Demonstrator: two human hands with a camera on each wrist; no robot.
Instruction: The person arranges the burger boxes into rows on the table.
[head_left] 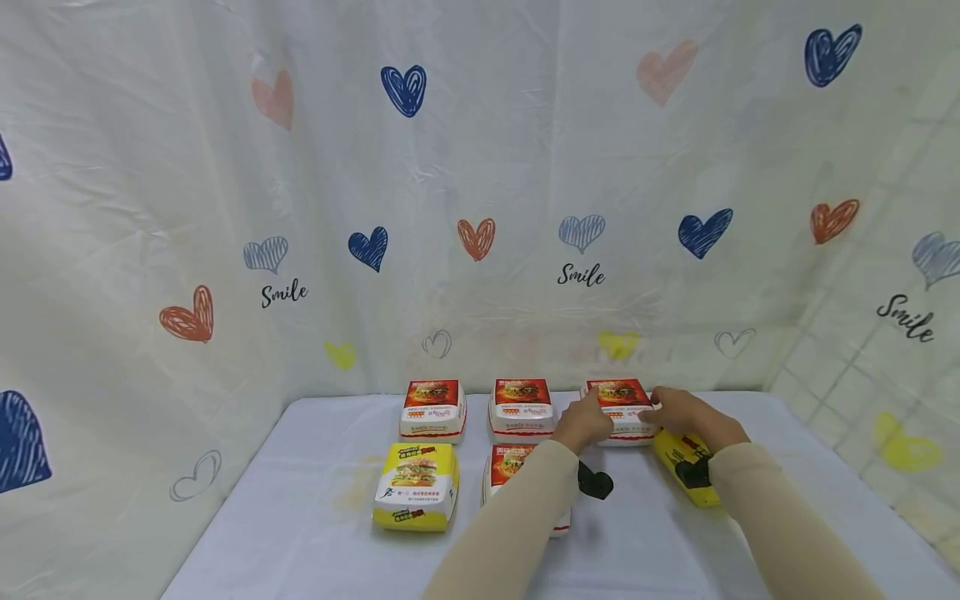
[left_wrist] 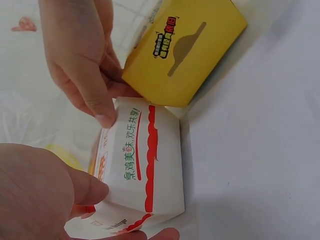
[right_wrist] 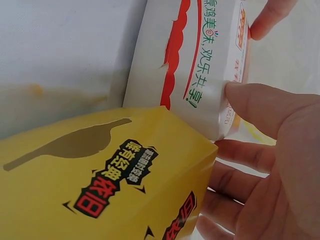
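Observation:
A white-and-red burger box (head_left: pixel 619 398) stands at the back right of the table, between my two hands. My left hand (head_left: pixel 583 422) grips its left end; in the left wrist view the thumb lies on the upper edge and fingertips show under the near corner. On the other end, my right hand (head_left: pixel 693 417) holds the box with its thumb (right_wrist: pixel 250 102) on the top edge and its fingers round the far corner. Against that corner leans a yellow burger box (right_wrist: pixel 100 165), tilted beside the right hand and partly hidden by the wrist in the head view.
Two more white-and-red boxes, one at back left (head_left: pixel 433 410) and one at back centre (head_left: pixel 522 410), stand in the same row. In front are a yellow box (head_left: pixel 417 486) and another white-and-red box (head_left: pixel 504 467), partly behind my left forearm. A heart-printed curtain (head_left: pixel 480 167) hangs behind.

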